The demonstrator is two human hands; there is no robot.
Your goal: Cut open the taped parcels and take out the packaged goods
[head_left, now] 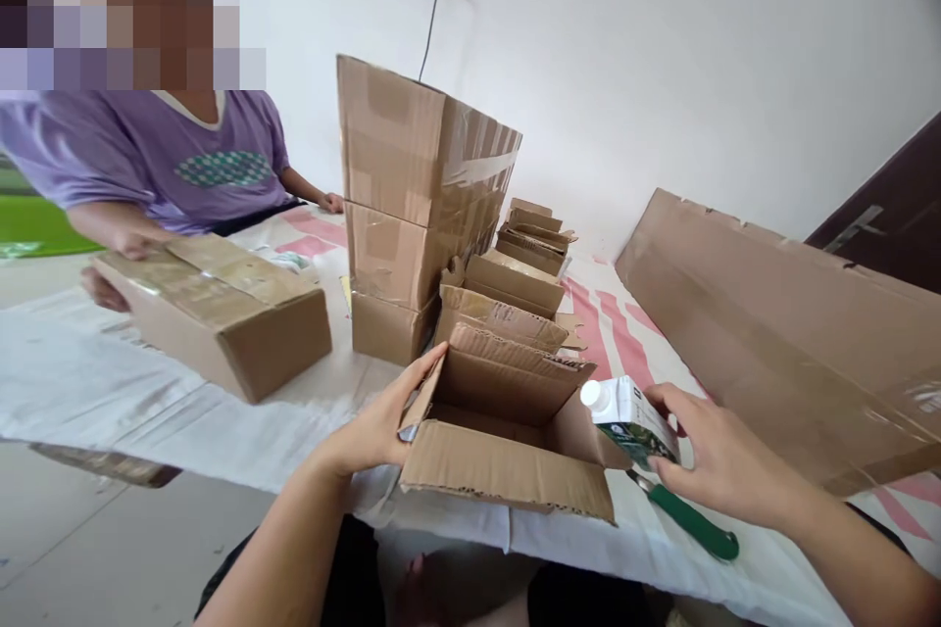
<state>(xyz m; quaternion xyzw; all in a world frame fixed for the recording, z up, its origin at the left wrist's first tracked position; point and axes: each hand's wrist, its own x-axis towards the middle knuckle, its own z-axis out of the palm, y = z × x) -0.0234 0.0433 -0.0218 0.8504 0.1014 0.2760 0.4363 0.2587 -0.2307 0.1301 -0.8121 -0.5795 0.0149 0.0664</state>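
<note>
In front of me an open cardboard box stands on the cloth with its flaps folded out and its inside showing bare cardboard. My left hand grips the box's left flap and side. Just right of the box, my right hand has its fingers and thumb around a carton with a white screw cap, tilted so the cap faces the box. Below that hand a green-handled tool lies on the cloth; its front end is partly hidden by the box's edge.
A stack of taped boxes rises beyond my box, and several open boxes stand in a row behind. At left a co-worker holds a taped box. A large cardboard sheet leans at right.
</note>
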